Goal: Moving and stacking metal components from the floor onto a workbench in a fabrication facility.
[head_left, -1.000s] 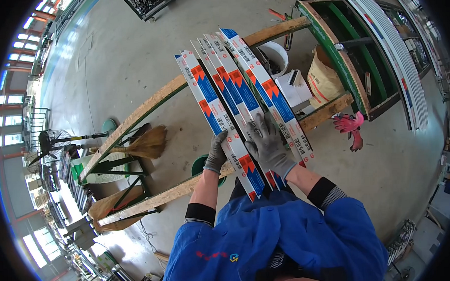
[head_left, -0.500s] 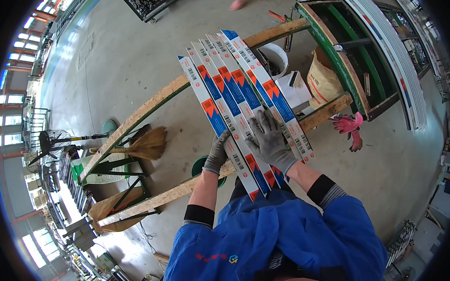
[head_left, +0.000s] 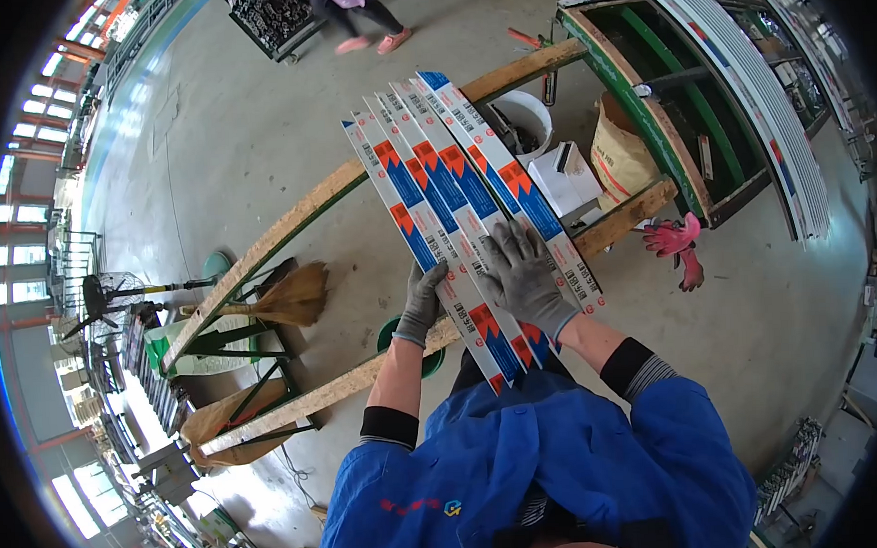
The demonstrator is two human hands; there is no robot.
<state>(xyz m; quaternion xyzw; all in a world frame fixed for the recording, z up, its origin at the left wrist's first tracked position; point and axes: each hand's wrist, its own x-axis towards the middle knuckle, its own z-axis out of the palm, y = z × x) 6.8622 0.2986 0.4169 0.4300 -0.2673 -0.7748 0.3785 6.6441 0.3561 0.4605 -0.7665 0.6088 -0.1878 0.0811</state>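
Several long, flat profiles [head_left: 446, 163] with white, orange and blue printed film lie side by side in front of me, slanting away to the upper left. Their far ends are staggered. My left hand [head_left: 422, 302] is closed round the left edge of the leftmost profile [head_left: 379, 182], its thumb near the top face; the other fingers are partly hidden. My right hand [head_left: 528, 276] lies flat over the middle profiles, fingers stretched out. Beside it runs the rightmost profile [head_left: 512, 175], set slightly apart from the others. Both hands wear grey gloves.
Two wooden-topped rails [head_left: 291, 213] bear the profiles. Right of them are a white bucket [head_left: 539, 116], an open sack [head_left: 618, 157], pink gloves [head_left: 671, 237] and a green rack [head_left: 635, 103]. A broom [head_left: 294, 294] and a fan [head_left: 93, 294] stand left. A person [head_left: 367, 16] walks at the back.
The person at the back has come further into view. The whole view has shifted slightly. My hands keep nearly the same hold and place on the profiles.
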